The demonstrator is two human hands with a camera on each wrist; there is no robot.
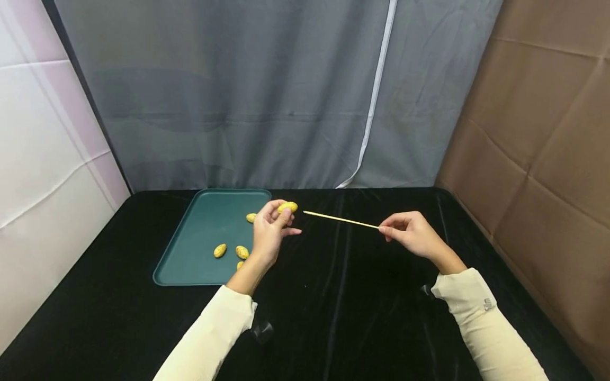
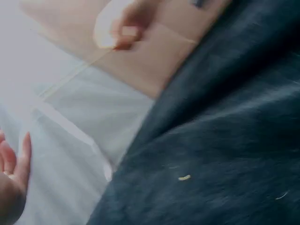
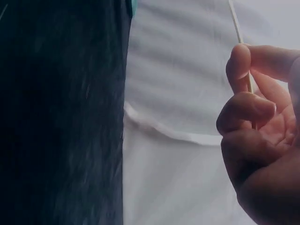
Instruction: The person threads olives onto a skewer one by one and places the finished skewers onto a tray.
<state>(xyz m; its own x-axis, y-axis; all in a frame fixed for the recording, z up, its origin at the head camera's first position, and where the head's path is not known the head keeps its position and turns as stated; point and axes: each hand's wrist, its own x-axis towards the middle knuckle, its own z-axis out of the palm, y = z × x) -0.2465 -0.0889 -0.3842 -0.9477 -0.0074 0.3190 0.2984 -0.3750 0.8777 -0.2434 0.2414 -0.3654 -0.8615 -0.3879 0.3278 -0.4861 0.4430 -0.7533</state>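
A small, mottled yellow oval fruit is pinched between the thumb and fingers of my left hand, raised over the tray's right side. From the right, my right hand grips a thin wooden skewer near its end. The skewer's far tip points at the fruit, with a small gap between them. In the right wrist view, thumb and fingers curl round the stick. The left wrist view catches only part of my left hand at its edge; the held fruit is not visible there.
A green tray lies at the left of the black-covered table. Several similar yellow fruits rest on it, some partly hidden by my left hand and wrist. Grey curtain stands behind, brown cloth at the right.
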